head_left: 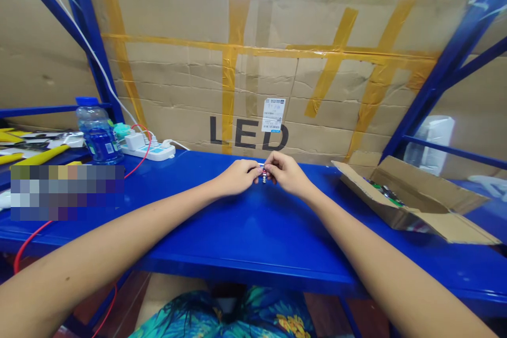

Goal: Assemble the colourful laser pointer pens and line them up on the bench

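Fingers of our left hand and right hand pinch 1 part at 12 o'clock, above the table; box at 3 o'clock. Step judged: 2-handed fine work. Next move, we think, calls for steady, light fingertips.

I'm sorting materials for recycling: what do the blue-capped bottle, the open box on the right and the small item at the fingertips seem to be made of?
Bottle: probably smooth, glossy plastic; its body is see-through with highlights.
Open box: matte brown cardboard, by its folded flaps.
Small item: shiny, perhaps partly metal, given silvery glints; too small to be sure.
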